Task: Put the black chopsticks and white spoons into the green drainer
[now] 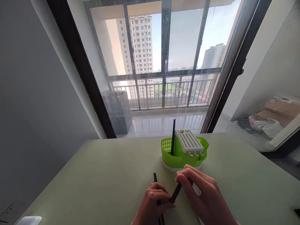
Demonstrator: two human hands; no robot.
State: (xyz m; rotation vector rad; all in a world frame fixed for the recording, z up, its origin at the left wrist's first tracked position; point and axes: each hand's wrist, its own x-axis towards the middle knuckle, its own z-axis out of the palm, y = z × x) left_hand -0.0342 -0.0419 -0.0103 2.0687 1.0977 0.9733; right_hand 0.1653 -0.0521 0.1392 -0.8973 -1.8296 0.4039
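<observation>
Green caddy (185,161) on my screen near the table's (105,181) far edge, black chopsticks (173,137) upright inside, left hand (155,197) closed around another pair (162,218) farther from that edge, right hand (203,191) pinching a dark strip (175,192).

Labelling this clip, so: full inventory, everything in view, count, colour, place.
Table: 1, pale green, foreground
Holder: 1, green with white rack, on table
Upright chopsticks: apparently 2, black, in holder
Loose chopsticks: 2, black, under left hand
Stick: 1, dark brown, between hands
Partly hidden item: 1, white, by right hand
Pale object: 1, white, bottom left
Dark object: 1, black, right edge
Socket: 1, grey, lower left
Walls: 2+, grey, either side
Door frame: 1, dark, beyond table
Boxy unit: 1, dark grey, balcony left
Windows: several, grey-framed, balcony
Railing: 1, grey, at windows
Buildings: 2+, beige and grey, outside
Cardboard: uncountable, brown, far right
Bags: about 2, white, by cardboard
Left hand: 1, bare, pinching stick
Right hand: 1, bare, gripping stick
</observation>
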